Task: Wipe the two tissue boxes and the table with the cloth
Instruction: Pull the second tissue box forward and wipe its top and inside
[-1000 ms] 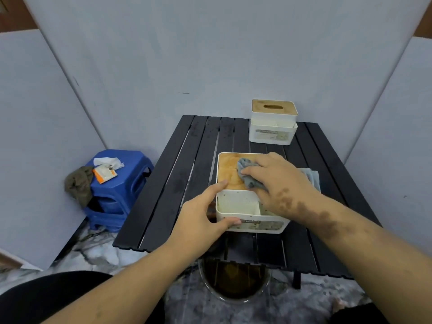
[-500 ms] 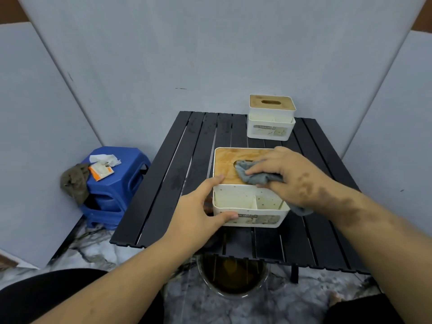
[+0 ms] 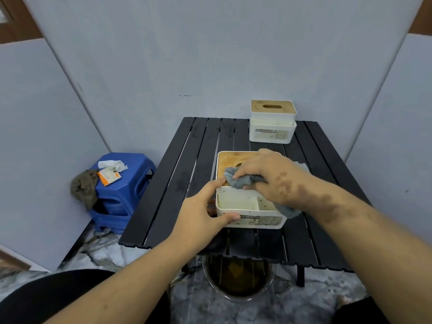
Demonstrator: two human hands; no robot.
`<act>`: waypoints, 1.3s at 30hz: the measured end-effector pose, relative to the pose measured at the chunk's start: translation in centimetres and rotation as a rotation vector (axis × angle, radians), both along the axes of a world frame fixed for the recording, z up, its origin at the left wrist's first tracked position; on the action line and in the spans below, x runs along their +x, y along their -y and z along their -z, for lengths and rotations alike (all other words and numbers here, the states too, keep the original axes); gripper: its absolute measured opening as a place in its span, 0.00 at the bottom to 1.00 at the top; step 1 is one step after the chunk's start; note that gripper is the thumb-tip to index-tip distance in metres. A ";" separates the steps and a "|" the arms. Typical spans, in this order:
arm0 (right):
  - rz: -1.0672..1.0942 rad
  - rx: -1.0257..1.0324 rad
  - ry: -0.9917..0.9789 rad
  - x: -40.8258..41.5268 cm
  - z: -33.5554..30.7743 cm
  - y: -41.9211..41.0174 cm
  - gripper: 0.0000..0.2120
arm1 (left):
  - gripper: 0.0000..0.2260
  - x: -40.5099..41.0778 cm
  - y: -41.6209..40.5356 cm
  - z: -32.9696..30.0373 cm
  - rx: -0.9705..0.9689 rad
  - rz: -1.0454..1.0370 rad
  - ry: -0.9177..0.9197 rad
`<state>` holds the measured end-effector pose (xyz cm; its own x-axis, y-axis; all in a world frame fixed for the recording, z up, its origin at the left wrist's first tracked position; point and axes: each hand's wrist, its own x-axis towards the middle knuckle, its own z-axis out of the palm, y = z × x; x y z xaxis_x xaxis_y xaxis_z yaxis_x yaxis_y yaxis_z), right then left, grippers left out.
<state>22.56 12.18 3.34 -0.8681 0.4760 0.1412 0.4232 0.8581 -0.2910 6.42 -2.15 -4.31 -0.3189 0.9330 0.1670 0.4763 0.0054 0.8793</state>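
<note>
**Cloth bunched in right hand, wiping near box lid**

Right hand (image 3: 268, 177): fingers curled round the bunched grey cloth (image 3: 243, 181), pressing it on the wooden lid at the near-left part of the near tissue box (image 3: 247, 206); a tail of cloth hangs off the box's right side. Left hand (image 3: 201, 213): thumb and forefinger spread, bracing the box's near-left corner.

Box sits toward the table's (image 3: 177, 181) near edge, about mid-width. Open tray in front of the lid looks speckled with dirt.

Judgement: keep the left brace firm so the box does not slide; sweep flat strokes across the lid, then work the cloth into tray corners and the divider. Gather the loose tail first.

Second tissue box (image 3: 272, 122) at far right corner, untouched. Blue stool (image 3: 126, 183) stands left of the table.
</note>
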 end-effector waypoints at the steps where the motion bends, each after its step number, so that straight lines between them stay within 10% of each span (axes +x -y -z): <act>1: 0.001 -0.040 0.002 0.4 -0.3 -0.3 0.13 | 0.37 0.1 0.1 -0.1 -0.004 0.007 0.003; 17: -0.052 -0.070 -0.039 1.1 -0.2 -0.4 0.17 | 0.05 -0.6 0.9 2.5 0.166 -0.062 0.122; 39: 0.110 -0.005 -0.178 -4.0 1.6 -1.1 0.14 | 0.03 -0.7 0.4 3.0 0.169 -0.061 0.081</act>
